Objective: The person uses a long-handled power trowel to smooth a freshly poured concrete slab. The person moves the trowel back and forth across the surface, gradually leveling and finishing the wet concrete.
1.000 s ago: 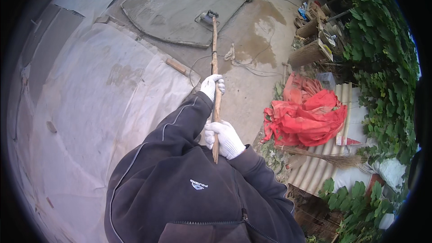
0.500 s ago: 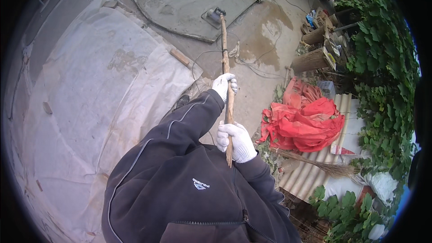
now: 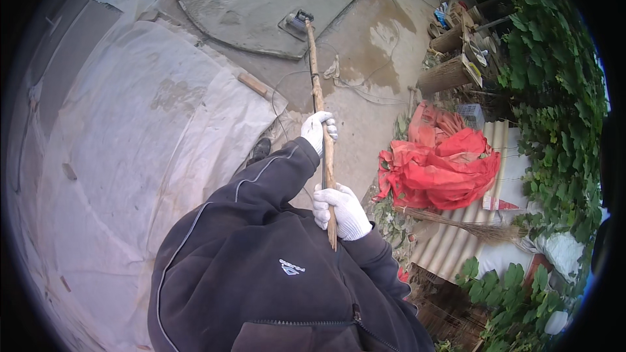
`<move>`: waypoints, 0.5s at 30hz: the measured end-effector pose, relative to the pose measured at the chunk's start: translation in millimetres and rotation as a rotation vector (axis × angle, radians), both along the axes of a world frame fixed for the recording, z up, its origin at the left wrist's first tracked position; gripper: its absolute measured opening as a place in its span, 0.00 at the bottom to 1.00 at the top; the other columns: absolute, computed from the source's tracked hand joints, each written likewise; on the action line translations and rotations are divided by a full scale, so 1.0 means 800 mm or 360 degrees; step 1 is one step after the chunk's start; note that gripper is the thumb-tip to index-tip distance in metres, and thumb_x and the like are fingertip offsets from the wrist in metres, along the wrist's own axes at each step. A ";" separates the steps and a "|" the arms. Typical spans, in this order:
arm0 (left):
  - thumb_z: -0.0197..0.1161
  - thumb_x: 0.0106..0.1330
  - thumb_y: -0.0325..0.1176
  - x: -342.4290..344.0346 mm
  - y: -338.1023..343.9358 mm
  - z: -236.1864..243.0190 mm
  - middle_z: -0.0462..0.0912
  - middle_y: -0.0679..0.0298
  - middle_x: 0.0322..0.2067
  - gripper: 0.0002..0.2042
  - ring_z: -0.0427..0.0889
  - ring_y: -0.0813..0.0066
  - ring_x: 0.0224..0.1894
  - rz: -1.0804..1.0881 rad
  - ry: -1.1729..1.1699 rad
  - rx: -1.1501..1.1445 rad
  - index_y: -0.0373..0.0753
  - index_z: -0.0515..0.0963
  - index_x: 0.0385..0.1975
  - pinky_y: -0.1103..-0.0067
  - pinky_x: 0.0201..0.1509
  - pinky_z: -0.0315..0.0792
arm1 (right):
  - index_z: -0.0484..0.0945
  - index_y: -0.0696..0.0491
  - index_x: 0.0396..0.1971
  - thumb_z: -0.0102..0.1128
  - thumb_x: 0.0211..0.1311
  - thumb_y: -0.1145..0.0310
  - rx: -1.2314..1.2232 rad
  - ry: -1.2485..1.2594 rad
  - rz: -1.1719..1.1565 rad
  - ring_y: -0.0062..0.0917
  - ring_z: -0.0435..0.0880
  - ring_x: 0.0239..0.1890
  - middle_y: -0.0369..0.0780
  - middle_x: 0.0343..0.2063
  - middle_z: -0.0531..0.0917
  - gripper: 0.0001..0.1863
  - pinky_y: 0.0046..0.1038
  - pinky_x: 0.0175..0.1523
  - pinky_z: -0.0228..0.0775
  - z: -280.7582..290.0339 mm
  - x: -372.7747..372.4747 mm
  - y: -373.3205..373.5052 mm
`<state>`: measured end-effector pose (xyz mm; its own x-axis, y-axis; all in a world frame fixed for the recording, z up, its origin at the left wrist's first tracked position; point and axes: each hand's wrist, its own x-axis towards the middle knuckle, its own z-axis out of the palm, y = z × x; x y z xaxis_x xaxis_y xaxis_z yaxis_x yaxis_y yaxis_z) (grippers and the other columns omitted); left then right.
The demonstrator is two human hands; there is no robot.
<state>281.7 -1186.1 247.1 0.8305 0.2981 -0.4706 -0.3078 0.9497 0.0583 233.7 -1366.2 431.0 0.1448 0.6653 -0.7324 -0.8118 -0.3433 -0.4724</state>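
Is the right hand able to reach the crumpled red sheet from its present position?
Probably not: the right hand is closed around the wooden pole, and the red sheet lies apart, off to its right.

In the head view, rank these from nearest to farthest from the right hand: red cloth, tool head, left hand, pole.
1. Pole: in the right hand's grip.
2. Left hand: farther up the pole.
3. Red cloth: on the ground, off to the right.
4. Tool head: at the pole's far end, on the grey slab.
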 end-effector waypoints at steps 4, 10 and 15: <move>0.59 0.71 0.33 -0.003 -0.010 0.004 0.73 0.69 0.23 0.06 0.72 0.74 0.21 0.0004 0.0082 0.0006 0.46 0.70 0.31 0.75 0.27 0.71 | 0.74 0.54 0.41 0.60 0.70 0.74 0.0022 0.0033 0.0000 0.18 0.74 0.17 0.32 0.22 0.75 0.05 0.24 0.21 0.69 0.003 -0.003 -0.009; 0.59 0.71 0.34 0.002 -0.020 0.010 0.73 0.69 0.23 0.07 0.72 0.74 0.21 -0.0050 0.0094 -0.0077 0.46 0.70 0.30 0.75 0.27 0.71 | 0.74 0.55 0.42 0.62 0.70 0.73 0.0023 0.0021 -0.0017 0.18 0.75 0.17 0.32 0.22 0.75 0.06 0.23 0.20 0.68 0.002 0.006 -0.028; 0.59 0.72 0.33 0.014 -0.044 0.020 0.74 0.69 0.24 0.06 0.73 0.73 0.23 -0.0045 0.0092 -0.0104 0.45 0.70 0.32 0.75 0.29 0.72 | 0.74 0.54 0.43 0.62 0.69 0.73 -0.0021 -0.0033 -0.0011 0.17 0.74 0.17 0.32 0.21 0.75 0.08 0.23 0.20 0.66 0.014 0.020 -0.050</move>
<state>292.6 -1220.9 263.4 0.8090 0.2420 -0.5357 -0.2788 0.9603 0.0126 249.9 -1405.8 442.0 0.1649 0.6546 -0.7378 -0.8043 -0.3437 -0.4847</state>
